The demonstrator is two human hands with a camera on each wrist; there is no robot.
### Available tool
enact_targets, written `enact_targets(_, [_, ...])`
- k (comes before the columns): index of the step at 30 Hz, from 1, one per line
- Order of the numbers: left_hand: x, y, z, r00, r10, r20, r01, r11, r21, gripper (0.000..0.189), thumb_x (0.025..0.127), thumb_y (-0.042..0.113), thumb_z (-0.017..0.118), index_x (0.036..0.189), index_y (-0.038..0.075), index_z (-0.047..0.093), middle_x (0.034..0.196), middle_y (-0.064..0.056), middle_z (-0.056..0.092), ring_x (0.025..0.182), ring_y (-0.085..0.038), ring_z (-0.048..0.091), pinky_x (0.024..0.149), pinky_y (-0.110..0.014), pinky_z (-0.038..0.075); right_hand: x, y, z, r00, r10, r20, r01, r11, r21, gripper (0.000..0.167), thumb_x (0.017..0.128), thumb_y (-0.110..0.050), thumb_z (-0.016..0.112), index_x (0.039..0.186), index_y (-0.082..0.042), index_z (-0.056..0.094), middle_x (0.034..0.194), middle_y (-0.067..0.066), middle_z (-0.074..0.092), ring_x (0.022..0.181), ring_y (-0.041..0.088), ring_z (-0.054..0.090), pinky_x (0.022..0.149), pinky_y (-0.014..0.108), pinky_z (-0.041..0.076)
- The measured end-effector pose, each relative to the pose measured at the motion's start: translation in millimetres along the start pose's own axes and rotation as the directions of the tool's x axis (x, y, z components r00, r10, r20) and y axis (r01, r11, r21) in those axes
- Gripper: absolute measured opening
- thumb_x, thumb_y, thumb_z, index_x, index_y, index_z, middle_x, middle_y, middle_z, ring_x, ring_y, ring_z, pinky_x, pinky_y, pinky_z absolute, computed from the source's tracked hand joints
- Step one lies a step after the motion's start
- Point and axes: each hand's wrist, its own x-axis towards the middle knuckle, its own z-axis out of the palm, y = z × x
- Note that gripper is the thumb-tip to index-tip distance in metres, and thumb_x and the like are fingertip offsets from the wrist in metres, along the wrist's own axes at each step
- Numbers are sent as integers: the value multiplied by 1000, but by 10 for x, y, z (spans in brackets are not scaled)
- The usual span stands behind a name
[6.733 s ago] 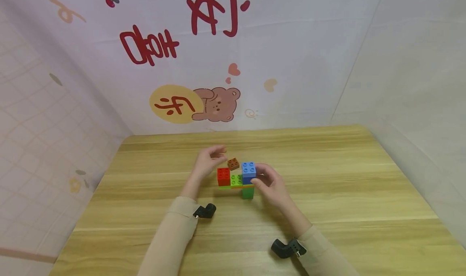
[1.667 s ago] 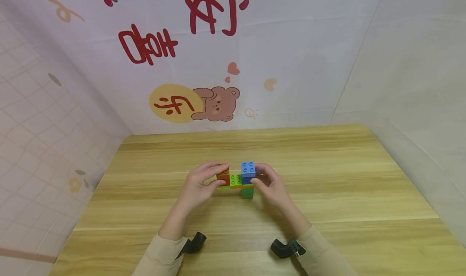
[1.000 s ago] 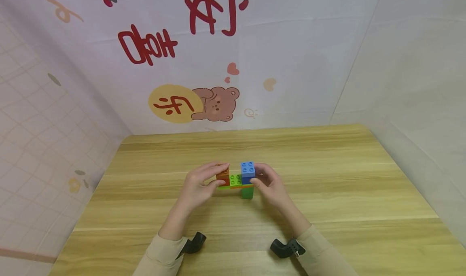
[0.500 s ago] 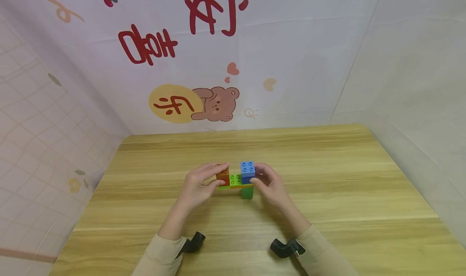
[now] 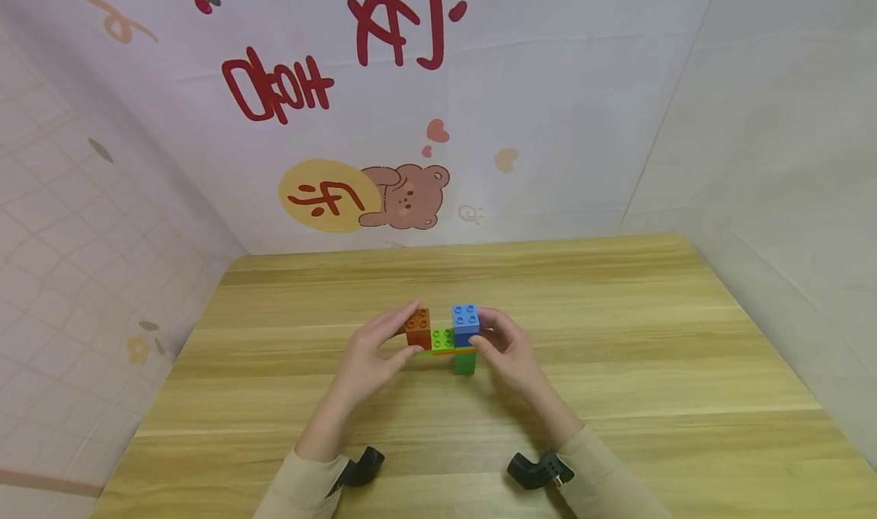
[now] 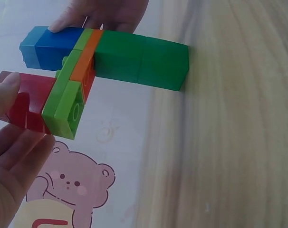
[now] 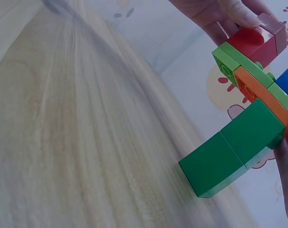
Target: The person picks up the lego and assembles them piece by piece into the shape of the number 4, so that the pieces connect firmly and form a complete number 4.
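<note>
Toy building bricks form one structure in the head view. Its green pillar [image 7: 232,148] of two bricks carries an orange plate [image 7: 264,95] and lime plates [image 5: 442,339]. On the right end, a light blue brick [image 5: 465,319] tops a dark blue brick [image 5: 464,339]. A brown brick [image 5: 418,320] sits on a red brick [image 5: 419,340] at the left end, which overhangs. My left hand [image 5: 371,357] lies loosely around the red and brown bricks, thumb in front, fingertips behind, palm apart. My right hand [image 5: 512,355] pinches the dark blue brick, thumb on its front.
The structure stands near the middle of a wood-grain table [image 5: 617,336]. Behind it hangs a pale printed cloth [image 5: 562,108] with a bear and red lettering. Black angled pieces [image 5: 365,467] are worn at both cuffs.
The brown brick, earlier loose behind the structure, was set on the red brick by my left hand. Just now that hand's fingers have loosened, uncovering the brown studs. My right hand keeps its hold.
</note>
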Motion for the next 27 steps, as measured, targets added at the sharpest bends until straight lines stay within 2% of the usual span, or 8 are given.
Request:
enact_targets(6, [-60,-41,14,996,39,-80,-44,997,-60,69,75,-10,81,138,6,58,132,-11,62,112,-26,64,90,-37,55,-21,14,-8,1000,15,6,-16,1000,9,38,94,3,64,131,4,56,126,18,60,112,18,60,98,31,49])
enact_targets(10, [-75,-43,22,993,37,-110,-48,994,-101,68,71,-19,78,134,-3,59,126,-16,64,103,-31,67,85,-42,56,-45,30,-11,1000,12,17,-13,1000,21,42,93,3,64,135,3,55,130,18,59,115,20,60,99,32,49])
enact_targets(14, [-54,69,4,993,1,-119,-16,992,-128,64,70,-25,75,130,-10,58,120,-21,65,101,-34,67,83,-42,57,-73,63,-8,1000,8,18,-9,999,40,45,92,4,65,136,3,55,132,18,58,115,21,60,99,35,49])
enact_targets(17, [-23,205,-26,992,-39,-120,19,987,-161,60,72,-25,73,129,-11,59,118,-23,65,102,-33,67,82,-43,57,-93,97,-11,1000,-12,17,12,999,49,46,92,6,65,136,3,55,131,17,58,114,22,60,98,36,50])
enact_targets(20, [0,283,-36,991,-51,-127,25,980,-197,58,74,-24,72,129,-9,60,118,-23,66,103,-30,67,81,-48,56,-108,121,-19,999,-34,15,34,998,48,47,91,8,64,137,3,53,128,16,58,113,21,59,98,36,50])
enact_targets(24, [4,282,-9,987,-76,-142,44,976,-213,56,77,-20,72,130,-6,61,119,-20,67,103,-28,67,80,-50,57,-125,104,-26,1000,-31,6,30,999,36,47,92,9,62,137,4,52,122,18,60,111,22,60,97,36,51])
enact_targets(27, [22,302,4,981,-130,-142,95,969,-226,52,78,-17,73,128,-6,63,119,-19,67,103,-30,67,80,-47,58,-136,77,-31,1000,9,-14,-8,1000,27,46,92,10,62,137,5,52,119,21,61,109,23,60,95,34,52])
